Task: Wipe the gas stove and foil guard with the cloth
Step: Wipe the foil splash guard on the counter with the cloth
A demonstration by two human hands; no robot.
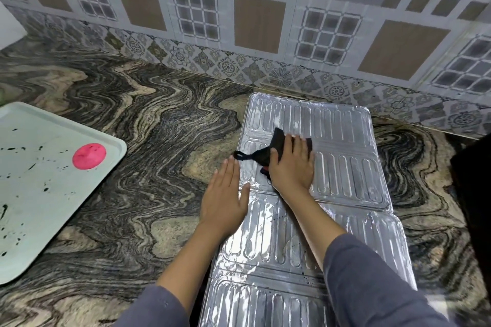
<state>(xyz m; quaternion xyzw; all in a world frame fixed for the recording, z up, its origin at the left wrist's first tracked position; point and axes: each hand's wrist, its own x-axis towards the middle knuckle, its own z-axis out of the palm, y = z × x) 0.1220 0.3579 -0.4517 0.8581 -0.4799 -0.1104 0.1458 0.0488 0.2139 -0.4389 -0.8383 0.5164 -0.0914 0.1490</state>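
**Foil guard mid-wipe; stove unaccounted for**

The foil guard (pixel 345 167) lies flat on the tabletop (pixel 159 141). My right grip (pixel 292 164), fingers flat, presses the cloth (pixel 276 145) onto its far half. My left grip (pixel 225 194), also flat, steadies its left edge. Dark specks show on the near panels, so wiping seems unfinished. No stove is plainly visible.

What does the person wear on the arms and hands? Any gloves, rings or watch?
Slate-grey long sleeves cover both arms, left sleeve and right sleeve, ending on the forearms. The left hand and right hand are bare: no gloves, rings or watch show.
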